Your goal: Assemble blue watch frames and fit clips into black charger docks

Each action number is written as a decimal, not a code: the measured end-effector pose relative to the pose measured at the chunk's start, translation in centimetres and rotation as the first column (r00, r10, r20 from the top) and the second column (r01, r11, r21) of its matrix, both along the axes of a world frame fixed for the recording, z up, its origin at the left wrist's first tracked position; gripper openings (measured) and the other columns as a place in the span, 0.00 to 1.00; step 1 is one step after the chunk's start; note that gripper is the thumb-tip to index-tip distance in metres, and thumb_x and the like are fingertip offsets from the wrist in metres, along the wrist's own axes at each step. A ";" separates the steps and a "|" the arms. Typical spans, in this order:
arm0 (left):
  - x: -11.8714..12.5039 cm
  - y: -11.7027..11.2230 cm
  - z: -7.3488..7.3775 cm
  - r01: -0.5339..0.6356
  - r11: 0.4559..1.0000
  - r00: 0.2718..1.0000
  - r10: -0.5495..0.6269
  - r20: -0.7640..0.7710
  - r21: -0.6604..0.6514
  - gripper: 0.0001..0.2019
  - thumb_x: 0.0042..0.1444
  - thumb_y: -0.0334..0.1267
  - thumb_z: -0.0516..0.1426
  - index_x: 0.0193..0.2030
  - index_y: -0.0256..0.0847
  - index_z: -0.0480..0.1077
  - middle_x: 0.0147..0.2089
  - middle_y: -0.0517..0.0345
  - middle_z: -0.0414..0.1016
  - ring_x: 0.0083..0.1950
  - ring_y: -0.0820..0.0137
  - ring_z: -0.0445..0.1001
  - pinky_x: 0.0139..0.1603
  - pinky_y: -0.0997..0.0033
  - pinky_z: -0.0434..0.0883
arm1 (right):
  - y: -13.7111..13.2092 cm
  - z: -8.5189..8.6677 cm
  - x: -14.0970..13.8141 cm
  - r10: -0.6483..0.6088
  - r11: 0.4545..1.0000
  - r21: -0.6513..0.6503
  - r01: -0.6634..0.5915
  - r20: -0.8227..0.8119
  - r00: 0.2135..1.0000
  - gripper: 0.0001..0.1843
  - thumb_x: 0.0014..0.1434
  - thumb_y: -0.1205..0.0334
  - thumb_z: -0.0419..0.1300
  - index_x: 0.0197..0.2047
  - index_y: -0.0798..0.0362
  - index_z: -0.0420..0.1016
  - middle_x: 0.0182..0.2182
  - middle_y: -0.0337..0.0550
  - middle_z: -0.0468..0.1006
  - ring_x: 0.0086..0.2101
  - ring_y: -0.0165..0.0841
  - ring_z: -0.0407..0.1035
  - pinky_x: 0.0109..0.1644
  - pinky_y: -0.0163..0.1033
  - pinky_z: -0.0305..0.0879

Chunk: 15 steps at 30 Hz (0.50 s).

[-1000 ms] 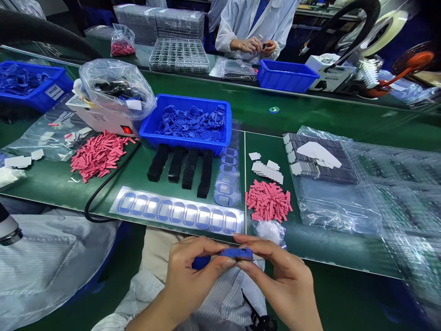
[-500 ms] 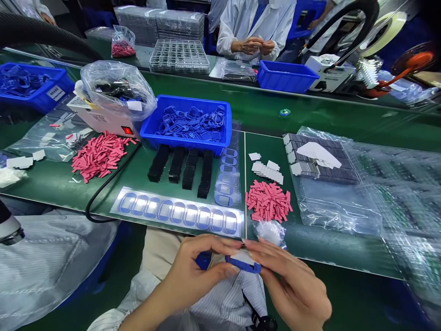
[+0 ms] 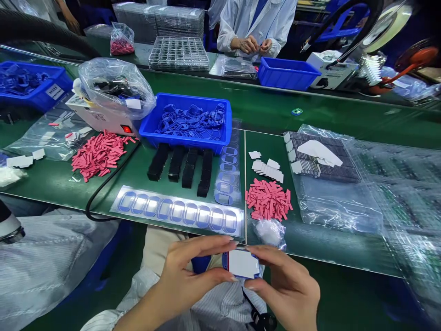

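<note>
Grip: two hands point(image 3: 191, 280) point(image 3: 289, 289), one blue frame point(image 3: 241, 264)

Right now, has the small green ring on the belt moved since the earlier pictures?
Yes. The green ring has moved to the right along the belt, farther from the blue bin, which stays in the same place.

I note a green assembly-line belt point(image 3: 262, 108) crossing from nine to three, with blue plastic chairs point(image 3: 339, 23) beyond it at one o'clock.

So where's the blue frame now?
In the head view, the blue frame sits bottom centre between the left hand and right hand, just below the belt.
</note>
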<state>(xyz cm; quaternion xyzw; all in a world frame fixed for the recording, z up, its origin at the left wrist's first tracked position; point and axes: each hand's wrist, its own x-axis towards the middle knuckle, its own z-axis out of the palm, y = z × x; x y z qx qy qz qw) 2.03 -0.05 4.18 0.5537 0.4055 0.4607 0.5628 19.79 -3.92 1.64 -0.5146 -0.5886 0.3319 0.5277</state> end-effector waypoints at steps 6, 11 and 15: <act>-0.3 -0.6 -0.7 -0.028 0.994 0.996 0.036 -0.075 0.110 0.29 0.38 0.26 0.67 0.49 0.51 0.71 0.42 0.59 0.81 0.41 0.64 0.79 0.43 0.73 0.76 | 0.0 0.2 -0.4 0.013 0.991 -0.135 -0.022 -0.064 0.998 0.18 0.48 0.63 0.67 0.44 0.45 0.76 0.32 0.42 0.80 0.29 0.34 0.74 0.29 0.32 0.74; -0.2 -1.0 -1.3 -0.013 1.000 0.997 0.015 -0.082 0.021 0.31 0.39 0.27 0.67 0.52 0.53 0.68 0.46 0.57 0.79 0.44 0.64 0.78 0.48 0.69 0.74 | -0.5 -0.1 -0.2 0.062 0.945 -0.309 -0.109 -0.159 0.985 0.16 0.52 0.63 0.63 0.47 0.47 0.74 0.29 0.43 0.77 0.28 0.32 0.72 0.30 0.32 0.73; 0.0 -1.0 -2.2 0.150 0.933 0.981 -0.098 0.170 -0.327 0.37 0.37 0.41 0.68 0.57 0.51 0.62 0.51 0.52 0.76 0.47 0.63 0.76 0.48 0.68 0.72 | 0.0 0.6 0.2 0.132 0.910 -0.362 -0.201 -0.205 0.970 0.16 0.54 0.62 0.61 0.48 0.48 0.74 0.31 0.43 0.77 0.26 0.29 0.70 0.29 0.31 0.71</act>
